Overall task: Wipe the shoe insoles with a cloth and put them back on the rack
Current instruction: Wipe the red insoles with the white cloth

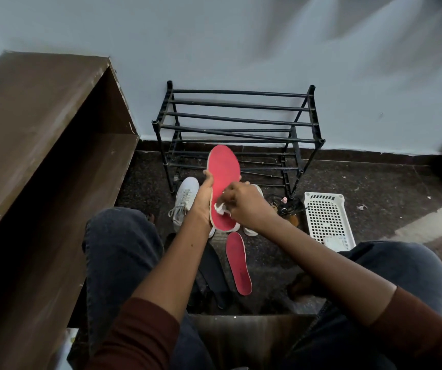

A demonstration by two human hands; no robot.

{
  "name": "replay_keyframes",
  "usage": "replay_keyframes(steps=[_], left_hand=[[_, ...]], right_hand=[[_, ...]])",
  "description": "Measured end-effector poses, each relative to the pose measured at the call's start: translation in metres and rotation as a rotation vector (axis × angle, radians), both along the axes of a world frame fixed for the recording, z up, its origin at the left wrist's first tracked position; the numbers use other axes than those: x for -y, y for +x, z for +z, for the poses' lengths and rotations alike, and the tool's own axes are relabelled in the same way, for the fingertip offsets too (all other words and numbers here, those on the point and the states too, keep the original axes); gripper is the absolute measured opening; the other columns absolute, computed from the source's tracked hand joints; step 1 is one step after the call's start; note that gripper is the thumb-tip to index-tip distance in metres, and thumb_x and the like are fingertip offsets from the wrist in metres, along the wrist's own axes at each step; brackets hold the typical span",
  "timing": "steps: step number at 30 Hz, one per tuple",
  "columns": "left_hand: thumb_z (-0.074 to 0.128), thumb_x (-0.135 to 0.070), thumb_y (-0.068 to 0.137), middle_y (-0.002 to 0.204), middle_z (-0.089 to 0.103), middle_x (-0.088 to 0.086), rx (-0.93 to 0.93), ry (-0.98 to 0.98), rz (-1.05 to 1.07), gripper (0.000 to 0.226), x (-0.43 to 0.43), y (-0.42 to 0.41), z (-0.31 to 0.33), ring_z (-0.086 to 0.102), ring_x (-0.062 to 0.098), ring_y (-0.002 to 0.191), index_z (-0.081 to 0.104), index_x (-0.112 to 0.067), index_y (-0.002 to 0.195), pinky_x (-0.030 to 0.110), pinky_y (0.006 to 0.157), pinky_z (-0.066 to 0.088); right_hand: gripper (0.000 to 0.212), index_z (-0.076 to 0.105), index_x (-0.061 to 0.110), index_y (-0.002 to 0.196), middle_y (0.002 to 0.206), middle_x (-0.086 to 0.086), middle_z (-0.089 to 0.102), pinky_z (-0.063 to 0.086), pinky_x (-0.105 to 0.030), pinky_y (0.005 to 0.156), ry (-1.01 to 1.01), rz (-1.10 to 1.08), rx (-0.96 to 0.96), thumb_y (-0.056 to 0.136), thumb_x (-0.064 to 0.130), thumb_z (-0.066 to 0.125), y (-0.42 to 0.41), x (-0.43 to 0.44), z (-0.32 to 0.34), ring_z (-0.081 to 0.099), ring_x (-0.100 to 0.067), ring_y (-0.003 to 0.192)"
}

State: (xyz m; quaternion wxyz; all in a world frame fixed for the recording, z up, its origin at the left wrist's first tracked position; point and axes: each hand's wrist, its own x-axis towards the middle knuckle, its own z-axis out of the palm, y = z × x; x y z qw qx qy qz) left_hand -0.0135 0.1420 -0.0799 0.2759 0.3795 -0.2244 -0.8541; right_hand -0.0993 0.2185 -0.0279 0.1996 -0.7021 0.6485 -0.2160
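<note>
Dark floor (374, 188) mid-frame — left hand (204, 201) grips a red insole (224, 172); right hand (244, 206) pinches a white cloth (220, 208) against it.

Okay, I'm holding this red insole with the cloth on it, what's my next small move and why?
Probably slide the cloth up toward the toe. Your right hand pinches it near the heel half of the red insole, your left hand grips the edge, and the toe half lies bare above.
</note>
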Motion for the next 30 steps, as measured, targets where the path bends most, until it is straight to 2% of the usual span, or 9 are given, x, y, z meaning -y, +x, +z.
replay_keyframes(steps=[4, 7, 10, 12, 14, 19, 24, 28, 30], left_hand=[[0.015, -0.061, 0.095, 0.086, 0.073, 0.007, -0.027, 0.017, -0.064, 0.064, -0.011, -0.004, -0.001, 0.071, 0.020, 0.075, 0.058, -0.015, 0.107, 0.030, 0.071, 0.057], [0.019, -0.069, 0.090, 0.100, 0.069, 0.019, -0.126, 0.080, -0.153, 0.075, -0.014, 0.001, -0.003, 0.066, 0.024, 0.067, 0.067, -0.014, 0.108, 0.028, 0.063, 0.055], [0.023, -0.072, 0.087, 0.113, 0.063, 0.025, -0.157, 0.127, -0.207, 0.079, -0.016, 0.002, -0.004, 0.068, 0.028, 0.078, 0.062, -0.011, 0.119, 0.029, 0.067, 0.057], [0.021, -0.067, 0.090, 0.115, 0.063, 0.017, -0.149, 0.094, -0.169, 0.075, -0.016, -0.002, -0.007, 0.069, 0.032, 0.091, 0.050, -0.010, 0.129, 0.038, 0.076, 0.058], [0.017, -0.061, 0.095, 0.102, 0.070, 0.008, -0.097, 0.040, -0.155, 0.065, -0.020, -0.009, -0.008, 0.069, 0.028, 0.088, 0.054, -0.014, 0.118, 0.046, 0.084, 0.052], [0.017, -0.059, 0.096, 0.082, 0.073, 0.008, -0.016, 0.080, -0.071, 0.072, -0.011, -0.020, -0.030, 0.070, 0.021, 0.078, 0.070, -0.011, 0.094, 0.032, 0.073, 0.056], [0.016, -0.064, 0.094, 0.137, 0.047, 0.022, 0.047, 0.197, -0.017, 0.082, -0.012, -0.027, -0.071, 0.041, 0.032, 0.131, 0.038, 0.002, 0.137, 0.042, 0.098, 0.038], [0.017, -0.058, 0.097, 0.109, 0.068, 0.020, 0.145, 0.188, 0.036, 0.068, -0.025, -0.043, -0.117, 0.068, 0.028, 0.082, 0.044, -0.006, 0.133, 0.037, 0.074, 0.054], [0.028, -0.049, 0.099, 0.126, 0.058, 0.023, 0.240, 0.160, 0.092, 0.060, -0.032, -0.054, -0.146, 0.063, 0.028, 0.086, 0.041, -0.005, 0.137, 0.042, 0.081, 0.051]], right_hand=[[0.023, 0.070, 0.003, 0.103, 0.105, -0.020, 0.062, 0.044, -0.035, 0.086, -0.079, -0.129, -0.091, 0.085, 0.002, 0.056, -0.020, 0.035, -0.004, 0.060, -0.033, 0.094], [0.023, 0.069, 0.003, 0.106, 0.105, -0.020, 0.061, 0.042, -0.032, 0.085, -0.128, -0.295, -0.106, 0.086, 0.004, 0.057, -0.054, 0.063, -0.002, 0.058, -0.033, 0.096], [0.022, 0.069, 0.004, 0.106, 0.104, -0.018, 0.060, 0.038, -0.024, 0.081, -0.184, -0.420, -0.065, 0.088, 0.006, 0.056, -0.076, 0.074, 0.000, 0.057, -0.030, 0.097], [0.023, 0.068, 0.004, 0.108, 0.107, -0.018, 0.059, 0.039, -0.025, 0.084, -0.189, -0.401, -0.055, 0.089, 0.006, 0.056, -0.072, 0.068, -0.005, 0.057, -0.029, 0.099], [0.023, 0.068, 0.002, 0.107, 0.107, -0.018, 0.060, 0.042, -0.029, 0.086, -0.157, -0.315, -0.050, 0.089, 0.003, 0.055, -0.057, 0.053, -0.014, 0.058, -0.030, 0.097], [0.028, 0.071, 0.002, 0.096, 0.101, -0.018, 0.062, 0.043, -0.031, 0.082, -0.026, -0.093, 0.025, 0.080, -0.009, 0.050, -0.026, -0.001, -0.036, 0.060, -0.031, 0.090], [0.030, 0.074, 0.008, 0.091, 0.099, -0.009, 0.066, 0.043, -0.023, 0.086, 0.238, 0.029, 0.173, 0.074, -0.009, 0.056, -0.029, -0.025, -0.065, 0.060, -0.023, 0.093], [0.018, 0.073, 0.009, 0.089, 0.083, -0.006, 0.067, 0.037, -0.008, 0.057, 0.368, -0.433, 0.411, 0.079, 0.001, 0.059, -0.053, -0.021, -0.104, 0.059, -0.014, 0.077], [0.016, 0.071, 0.009, 0.084, 0.072, -0.001, 0.063, 0.041, -0.013, 0.056, 0.549, -0.608, 0.666, 0.082, -0.001, 0.058, -0.064, -0.018, -0.135, 0.056, -0.010, 0.067]])
